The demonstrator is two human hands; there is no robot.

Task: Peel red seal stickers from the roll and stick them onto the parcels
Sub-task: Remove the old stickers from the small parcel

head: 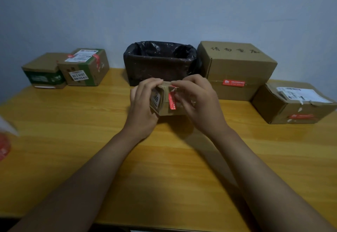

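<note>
Nearest, two bare forearms reach out over the table (73, 122), meeting in the middle. At the far left edge sits a red blur, the sticker roll (4, 148) as far as one can judge, parked within easy reach but out of the working space.

Now the action: the left hand (144, 107) wraps round the left end of a small box (165, 102), fingers curled over its top edge and thumb side against the labelled face, holding it tipped up off the table so the seam faces the person. The right hand (197, 102) has its fingertips bunched at the box's top corner, pinching or pressing the upper end of a red sticker (172, 101) — which of the two I cannot tell. The sticker runs down the front face and seems to fold over the top edge, a seal across the flap by the look of it.

Behind the hands, a bin (160, 62) lined with a black bag stands against the wall, likely there for peeled backing.

On the right a big box (237, 71) and a low box (291, 104) already wear red strips. On the left, two green boxes (65, 69) stand touching, one with a red strip over its top edge — done parcels seem to be parked at the sides.
</note>
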